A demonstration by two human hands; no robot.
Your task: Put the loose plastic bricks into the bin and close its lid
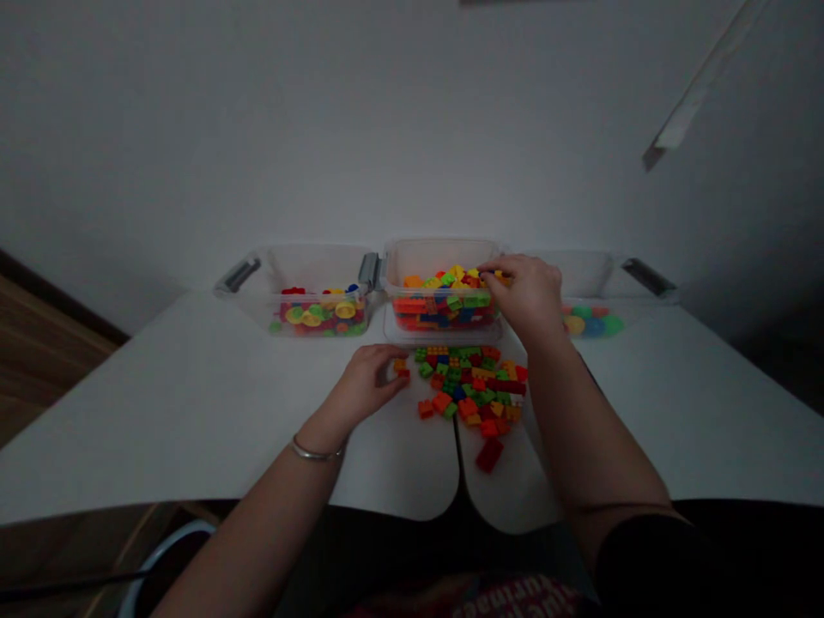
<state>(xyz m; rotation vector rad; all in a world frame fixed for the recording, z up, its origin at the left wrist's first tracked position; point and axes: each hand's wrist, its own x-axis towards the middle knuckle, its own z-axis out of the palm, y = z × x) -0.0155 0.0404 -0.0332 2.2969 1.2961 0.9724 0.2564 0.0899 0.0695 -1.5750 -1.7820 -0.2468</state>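
Many small toy building bricks (480,376) in red, orange, green, yellow and blue lie in a loose pile on the table. At the pile's left edge my left hand (368,384) rests with thumb and fingers apart, curved around an orange and a red brick (402,369). My right hand (529,290) is over the right rim of the middle clear plastic box (444,251), which is filled with similar bricks. Its thumb and fingers are pinched together near the bricks; what is between them is too small and dark to make out.
The left clear box (315,257) holds colourful round pieces. The right clear box (579,262), with coloured pieces inside, is partly behind my right arm. A lid (392,335) seems to lie under the middle box. Two white tabletops (399,481) meet at a gap below the pile.
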